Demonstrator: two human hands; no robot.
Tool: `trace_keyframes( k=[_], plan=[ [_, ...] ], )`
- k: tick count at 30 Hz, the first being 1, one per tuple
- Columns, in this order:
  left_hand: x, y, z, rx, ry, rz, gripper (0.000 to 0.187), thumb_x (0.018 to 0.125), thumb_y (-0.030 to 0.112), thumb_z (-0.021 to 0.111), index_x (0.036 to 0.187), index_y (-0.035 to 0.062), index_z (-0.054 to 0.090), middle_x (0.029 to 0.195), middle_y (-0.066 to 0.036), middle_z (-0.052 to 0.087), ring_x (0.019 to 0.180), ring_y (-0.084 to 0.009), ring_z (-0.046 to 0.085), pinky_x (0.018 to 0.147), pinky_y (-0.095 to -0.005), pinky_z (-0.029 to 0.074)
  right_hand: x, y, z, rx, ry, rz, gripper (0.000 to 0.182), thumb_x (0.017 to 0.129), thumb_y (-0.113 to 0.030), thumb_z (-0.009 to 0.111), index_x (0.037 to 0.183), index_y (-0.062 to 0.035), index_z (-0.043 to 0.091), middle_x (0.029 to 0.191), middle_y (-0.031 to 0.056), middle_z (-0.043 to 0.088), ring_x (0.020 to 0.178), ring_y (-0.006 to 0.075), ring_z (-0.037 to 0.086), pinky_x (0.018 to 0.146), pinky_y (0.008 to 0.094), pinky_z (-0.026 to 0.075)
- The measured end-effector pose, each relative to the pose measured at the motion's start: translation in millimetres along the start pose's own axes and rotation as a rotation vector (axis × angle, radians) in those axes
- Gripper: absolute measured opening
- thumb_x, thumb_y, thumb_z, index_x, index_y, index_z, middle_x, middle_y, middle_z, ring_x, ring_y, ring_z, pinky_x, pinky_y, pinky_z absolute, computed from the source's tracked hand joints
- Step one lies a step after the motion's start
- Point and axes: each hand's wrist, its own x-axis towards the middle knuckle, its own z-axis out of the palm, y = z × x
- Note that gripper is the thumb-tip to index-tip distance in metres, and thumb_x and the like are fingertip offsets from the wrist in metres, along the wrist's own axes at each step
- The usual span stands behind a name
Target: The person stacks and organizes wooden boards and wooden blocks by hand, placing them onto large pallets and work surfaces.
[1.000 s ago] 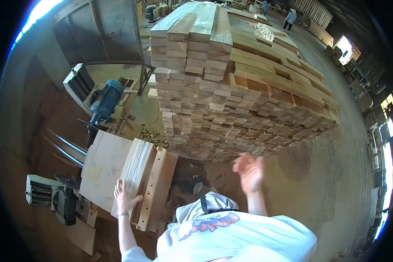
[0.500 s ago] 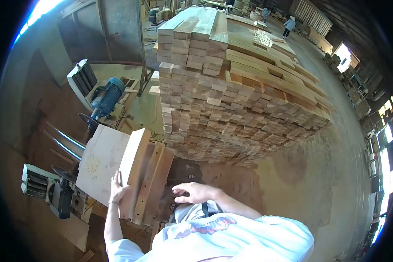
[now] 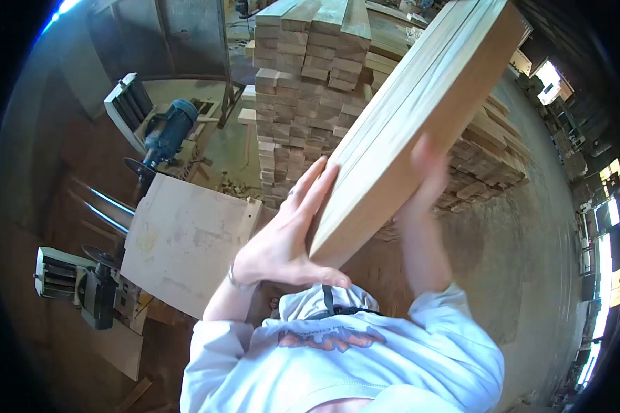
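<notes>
Long pale wooden boards, lying side by side as a bundle, slant up from my waist toward the upper right, off the table. My left hand grips their near end, fingers along the left side and thumb by the bottom corner. Against the right side face presses my right hand, smeared by motion, its fingers not sharp. To the left, the machine's flat table has a small wooden strip at its right edge.
A tall stack of timber stands ahead, partly hidden by the boards. Left of it are a blue motor with a disc blade, and a second dark motor. Two metal rails run behind the table. Concrete floor extends right.
The boards have left the table and swung up to the right in front of me. My right hand has come from my waist to their side; my left hand moved right with them.
</notes>
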Motion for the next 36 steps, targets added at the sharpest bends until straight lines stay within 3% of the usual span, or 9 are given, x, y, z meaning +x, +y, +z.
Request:
trace_keyframes(
  k=[3, 6, 9, 12, 16, 19, 23, 27, 36],
  plan=[
    [45, -3, 17, 0.121, 0.152, 0.145, 0.134, 0.050, 0.051, 0.093, 0.152, 0.0008, 0.022, 0.153, -0.025, 0.025, 0.141, -0.0410, 0.030, 0.113, -0.0475, 0.031, 110, -79, 4, -0.203, -0.105, -0.136, 0.050, 0.091, -0.054, 0.052, 0.111, -0.0093, 0.058, 0.108, 0.0103, 0.061, 0.101, 0.0248, 0.061, 0.084, 0.0444, 0.052],
    [105, -28, 43, 0.130, 0.369, 0.205, 0.112, 0.057, 0.041, 0.093, 0.147, 0.0026, 0.036, 0.143, -0.023, 0.043, 0.130, -0.0379, 0.047, 0.104, -0.0446, 0.043, 228, -99, -26, -0.229, -0.318, -0.077, 0.059, 0.091, -0.052, 0.052, 0.118, 0.0010, 0.057, 0.102, 0.0110, 0.066, 0.084, 0.0215, 0.068, 0.071, 0.0355, 0.057],
    [156, -58, 51, 0.376, 0.703, 0.331, 0.078, 0.065, 0.029, 0.090, 0.130, 0.0039, 0.054, 0.123, -0.016, 0.060, 0.100, -0.0282, 0.066, 0.081, -0.0372, 0.056, 283, -92, -26, -0.005, -1.052, 0.148, 0.066, 0.087, -0.059, 0.053, 0.119, -0.0005, 0.058, 0.107, 0.0136, 0.066, 0.093, 0.0223, 0.066, 0.077, 0.0379, 0.056],
    [185, -74, 44, 0.579, 0.861, 0.154, 0.038, 0.070, 0.024, 0.087, 0.094, 0.0067, 0.063, 0.086, -0.006, 0.064, 0.057, -0.0163, 0.062, 0.051, -0.0292, 0.051, 314, -62, -21, -0.737, -0.118, 0.251, 0.085, 0.082, -0.075, 0.046, 0.127, -0.0040, 0.056, 0.123, 0.0173, 0.061, 0.113, 0.0273, 0.057, 0.099, 0.0453, 0.044],
    [196, -105, 54, 0.532, 0.901, 0.159, 0.030, 0.071, 0.019, 0.087, 0.078, 0.0095, 0.059, 0.067, -0.002, 0.060, 0.054, -0.0147, 0.062, 0.048, -0.0273, 0.050, 379, -36, -45, -0.805, -0.274, 0.511, 0.098, 0.082, -0.079, 0.044, 0.143, -0.0014, 0.042, 0.132, 0.0174, 0.056, 0.116, 0.0292, 0.055, 0.103, 0.0455, 0.039],
    [193, -105, 51, 0.494, 0.911, 0.136, 0.028, 0.072, 0.015, 0.086, 0.078, 0.0086, 0.059, 0.070, -0.003, 0.062, 0.055, -0.0136, 0.063, 0.049, -0.0264, 0.050, 388, -36, -46, -0.630, -0.799, 0.533, 0.085, 0.087, -0.073, 0.043, 0.139, -0.0062, 0.047, 0.130, 0.0134, 0.057, 0.116, 0.0281, 0.055, 0.102, 0.0464, 0.039],
    [185, -106, 59, 0.489, 0.905, 0.192, 0.024, 0.073, 0.010, 0.084, 0.080, 0.0077, 0.060, 0.072, -0.003, 0.063, 0.056, -0.0136, 0.064, 0.050, -0.0253, 0.051, 339, -52, 23, -0.909, -0.269, 0.474, 0.063, 0.090, -0.065, 0.043, 0.135, -0.0208, 0.051, 0.127, 0.0059, 0.056, 0.112, 0.0244, 0.056, 0.095, 0.0476, 0.045],
    [143, -90, 91, 0.459, 0.884, 0.169, 0.020, 0.075, 0.007, 0.080, 0.084, 0.0066, 0.062, 0.072, -0.004, 0.062, 0.058, -0.0139, 0.064, 0.052, -0.0246, 0.051, 393, -48, -17, -0.798, -0.545, 0.363, 0.057, 0.091, -0.059, 0.047, 0.132, -0.0197, 0.052, 0.119, 0.0070, 0.057, 0.104, 0.0244, 0.059, 0.084, 0.0445, 0.051],
    [-108, -114, 273, 0.499, 0.809, -0.737, 0.018, 0.081, 0.020, 0.072, 0.090, 0.0085, 0.061, 0.080, -0.007, 0.062, 0.072, -0.0266, 0.065, 0.063, -0.0380, 0.054, 444, -24, 12, -0.747, -0.684, 0.267, 0.028, 0.096, -0.032, 0.053, 0.110, -0.0097, 0.062, 0.088, 0.0080, 0.066, 0.072, 0.0213, 0.064, 0.067, 0.0352, 0.056]
  ],
)
